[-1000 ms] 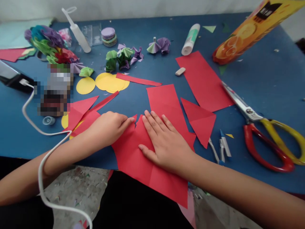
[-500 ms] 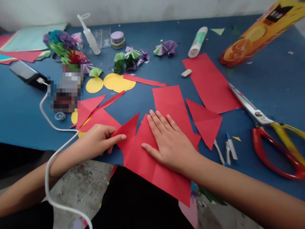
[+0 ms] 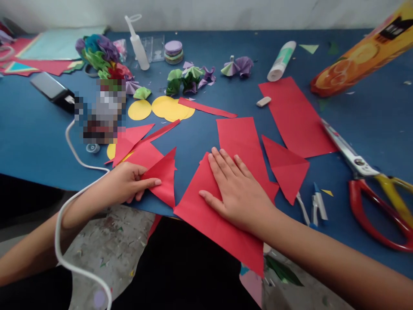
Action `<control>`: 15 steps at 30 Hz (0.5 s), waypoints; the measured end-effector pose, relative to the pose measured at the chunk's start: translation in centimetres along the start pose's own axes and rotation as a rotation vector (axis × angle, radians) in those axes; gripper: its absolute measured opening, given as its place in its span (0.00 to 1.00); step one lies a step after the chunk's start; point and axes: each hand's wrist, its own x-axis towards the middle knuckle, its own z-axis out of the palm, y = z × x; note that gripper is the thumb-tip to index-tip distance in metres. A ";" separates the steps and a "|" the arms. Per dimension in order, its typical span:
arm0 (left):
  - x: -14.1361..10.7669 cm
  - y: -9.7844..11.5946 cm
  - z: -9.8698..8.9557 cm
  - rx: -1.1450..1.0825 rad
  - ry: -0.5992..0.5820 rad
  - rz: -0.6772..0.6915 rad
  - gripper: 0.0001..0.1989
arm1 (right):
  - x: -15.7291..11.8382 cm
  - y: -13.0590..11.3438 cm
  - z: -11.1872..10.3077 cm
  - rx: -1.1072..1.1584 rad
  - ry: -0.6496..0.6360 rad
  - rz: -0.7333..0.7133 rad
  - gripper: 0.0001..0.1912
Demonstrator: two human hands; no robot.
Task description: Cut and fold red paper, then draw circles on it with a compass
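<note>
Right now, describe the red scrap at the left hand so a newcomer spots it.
At the front edge of the blue table, find the left hand. It holds a small red triangle, one point aimed toward the wall. Of the red pieces, only this one is pinched; the right hand lies flat on a larger red sheet.

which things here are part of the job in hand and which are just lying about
In the job:
- torn-edged red piece, pinched in the left hand
- red sheet, under the flat right hand

Lying about, it seems:
- scissors (untouched, possibly a tool for it)
- eraser
- yellow circles
- squeeze bottle
- orange packet
</note>
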 end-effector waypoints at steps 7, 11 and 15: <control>-1.1 -2.0 -1.2 -0.022 0.211 -0.029 0.23 | 0.0 0.1 0.0 0.010 0.006 -0.009 0.40; -0.8 -1.8 -1.4 -0.223 0.529 0.118 0.16 | 0.1 0.0 -0.2 0.016 -0.004 -0.005 0.39; -0.4 -0.2 0.8 -0.226 0.849 0.447 0.32 | 0.5 0.3 -0.8 0.056 -0.004 0.010 0.37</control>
